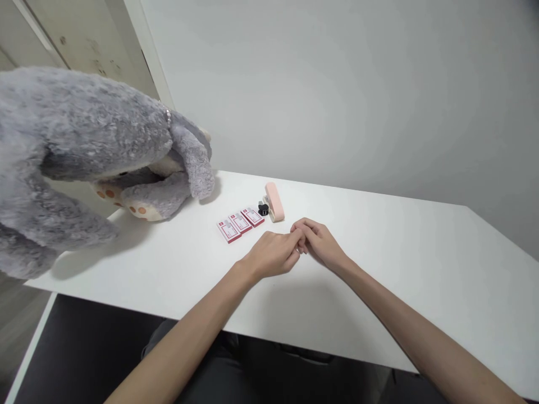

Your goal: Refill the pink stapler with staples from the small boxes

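Over the white table (391,252), my left hand (275,253) and my right hand (319,241) meet, fingers curled and pressed against each other. Whatever may be between the fingertips is hidden. Just beyond them is a pink stapler (274,201), lying at a slant. A small black object (263,209), perhaps a staple remover, touches or nearly touches its left side. To the left, three small red-and-white boxes lie in a slanted row: the nearest box (228,230), the middle box (240,222) and the far box (252,216). Neither hand touches these things.
A big grey plush toy (105,123) leans over the table's left end, its paws resting near the boxes. A plain wall (337,95) runs along the back edge. Below the front edge, the person's dark-clothed legs (210,370) show.
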{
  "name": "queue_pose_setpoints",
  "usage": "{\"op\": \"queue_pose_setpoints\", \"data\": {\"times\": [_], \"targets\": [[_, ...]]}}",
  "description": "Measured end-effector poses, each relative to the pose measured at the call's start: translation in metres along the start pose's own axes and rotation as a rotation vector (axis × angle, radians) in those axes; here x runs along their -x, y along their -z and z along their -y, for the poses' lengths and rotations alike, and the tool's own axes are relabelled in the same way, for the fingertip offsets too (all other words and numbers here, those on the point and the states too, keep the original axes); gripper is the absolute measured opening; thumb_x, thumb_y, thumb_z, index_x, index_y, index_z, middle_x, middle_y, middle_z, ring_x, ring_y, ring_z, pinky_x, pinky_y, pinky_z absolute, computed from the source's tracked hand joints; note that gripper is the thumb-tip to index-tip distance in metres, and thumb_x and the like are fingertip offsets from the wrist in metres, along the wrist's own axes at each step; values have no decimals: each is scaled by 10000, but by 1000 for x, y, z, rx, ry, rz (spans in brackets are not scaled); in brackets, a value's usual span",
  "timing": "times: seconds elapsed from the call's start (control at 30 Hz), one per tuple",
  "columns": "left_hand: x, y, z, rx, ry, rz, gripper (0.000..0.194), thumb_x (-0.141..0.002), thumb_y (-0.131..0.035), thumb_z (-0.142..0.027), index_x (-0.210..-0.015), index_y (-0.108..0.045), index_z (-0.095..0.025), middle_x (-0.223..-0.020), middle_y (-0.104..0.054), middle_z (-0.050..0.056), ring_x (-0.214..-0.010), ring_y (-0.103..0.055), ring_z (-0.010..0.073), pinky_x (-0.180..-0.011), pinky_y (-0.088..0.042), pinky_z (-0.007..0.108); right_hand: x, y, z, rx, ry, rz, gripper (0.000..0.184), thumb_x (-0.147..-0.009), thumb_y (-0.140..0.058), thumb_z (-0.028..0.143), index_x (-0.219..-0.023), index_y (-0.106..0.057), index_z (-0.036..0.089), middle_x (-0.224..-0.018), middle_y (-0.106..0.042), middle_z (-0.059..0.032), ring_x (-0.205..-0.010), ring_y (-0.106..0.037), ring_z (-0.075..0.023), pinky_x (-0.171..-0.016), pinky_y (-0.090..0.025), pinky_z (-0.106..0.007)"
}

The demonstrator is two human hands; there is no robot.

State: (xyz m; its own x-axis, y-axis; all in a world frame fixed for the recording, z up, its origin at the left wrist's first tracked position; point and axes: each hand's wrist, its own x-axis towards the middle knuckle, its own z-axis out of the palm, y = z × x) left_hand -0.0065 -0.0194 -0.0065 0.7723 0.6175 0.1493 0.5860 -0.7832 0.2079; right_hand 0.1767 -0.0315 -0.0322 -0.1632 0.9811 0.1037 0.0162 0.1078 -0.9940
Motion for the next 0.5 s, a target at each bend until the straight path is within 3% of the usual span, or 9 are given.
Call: {"op": "queue_pose_setpoints", "data": {"times": [0.5], "targets": [[1, 1, 3, 59, -16, -36, 202, -946, -453, -180, -1117, -554, -215, -902, -779, 0, -676, -695, 211, -599, -419, 325, -1, 0, 0, -10, 6, 6, 373, -1005, -627, 567, -879, -681, 220, -619, -566, 39, -542, -501, -134, -573, -411, -295]]}}
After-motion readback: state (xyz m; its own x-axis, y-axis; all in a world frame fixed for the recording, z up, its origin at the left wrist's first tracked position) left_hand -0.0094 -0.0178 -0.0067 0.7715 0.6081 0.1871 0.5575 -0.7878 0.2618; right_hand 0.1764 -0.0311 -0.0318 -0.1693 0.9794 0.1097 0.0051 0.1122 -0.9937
